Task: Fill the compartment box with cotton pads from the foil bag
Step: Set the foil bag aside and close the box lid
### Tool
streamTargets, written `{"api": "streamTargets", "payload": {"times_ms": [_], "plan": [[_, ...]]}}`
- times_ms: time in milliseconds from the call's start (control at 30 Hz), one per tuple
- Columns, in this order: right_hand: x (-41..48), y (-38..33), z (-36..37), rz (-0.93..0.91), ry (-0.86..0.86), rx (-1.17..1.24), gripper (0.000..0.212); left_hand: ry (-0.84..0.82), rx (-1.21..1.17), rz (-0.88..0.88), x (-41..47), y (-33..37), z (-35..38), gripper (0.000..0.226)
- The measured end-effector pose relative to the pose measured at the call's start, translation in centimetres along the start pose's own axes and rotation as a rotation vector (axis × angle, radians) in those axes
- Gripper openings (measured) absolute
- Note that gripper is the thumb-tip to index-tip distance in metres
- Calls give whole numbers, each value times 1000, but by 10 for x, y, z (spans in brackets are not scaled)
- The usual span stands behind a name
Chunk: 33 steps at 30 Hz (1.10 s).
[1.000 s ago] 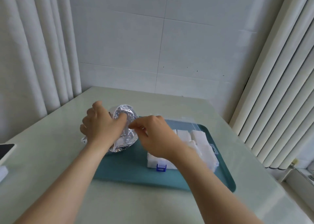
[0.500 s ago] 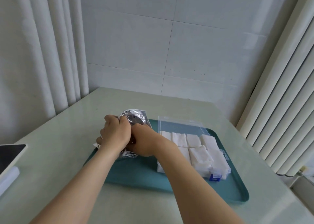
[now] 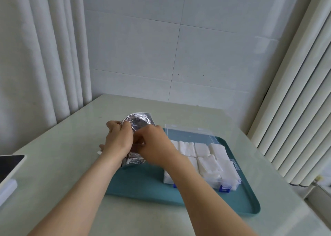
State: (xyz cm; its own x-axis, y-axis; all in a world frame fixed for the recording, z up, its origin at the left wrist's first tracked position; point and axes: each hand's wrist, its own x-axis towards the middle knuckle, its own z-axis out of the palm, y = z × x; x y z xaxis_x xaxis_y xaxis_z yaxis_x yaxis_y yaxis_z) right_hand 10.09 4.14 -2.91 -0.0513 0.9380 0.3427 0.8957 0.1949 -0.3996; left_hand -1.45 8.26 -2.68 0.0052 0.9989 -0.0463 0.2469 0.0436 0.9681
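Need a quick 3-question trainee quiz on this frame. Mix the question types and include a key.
1. True or false: the compartment box is empty.
2. Which thing do the left hand and right hand both hold? A. foil bag B. box lid C. tablet
3. Fill in: the box stands on a teal ____.

Key: 1. False. White cotton pads fill the compartments that show. 2. A. 3. tray.
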Motion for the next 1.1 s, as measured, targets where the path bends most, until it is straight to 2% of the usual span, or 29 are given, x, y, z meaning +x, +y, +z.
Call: {"api": "streamTargets", "payload": {"times_ms": [100,167,267,367,567,667,867,1000,1100], "plan": [[-8,2,-18,46,205,134,5,3,17,61,-5,1,1,37],[-18,8,-37,87,281,226,2,14,62,108,-11,1,6,31],[-36,29,-62,164,301,342,4,32,103,174,-18,2,12,25],[-55,57,-85,246,330,344,8,26,57,250,-25,2,16,27],[-94,101,-111,562,483,421,5,57,-79,417,-29,0,22,37],[-101,113,-107,648,481,458,11,88,-129,494,-31,-2,26,36],[-98,113,-92,590,435,375,10,63,-122,564,-42,-5,37,35],[-97,110,-88,527,377,66,9,57,-139,579,-44,-6,38,35],[-97,105,-88,553,305,-179,10,48,-174,565,-44,-3,36,39]]}}
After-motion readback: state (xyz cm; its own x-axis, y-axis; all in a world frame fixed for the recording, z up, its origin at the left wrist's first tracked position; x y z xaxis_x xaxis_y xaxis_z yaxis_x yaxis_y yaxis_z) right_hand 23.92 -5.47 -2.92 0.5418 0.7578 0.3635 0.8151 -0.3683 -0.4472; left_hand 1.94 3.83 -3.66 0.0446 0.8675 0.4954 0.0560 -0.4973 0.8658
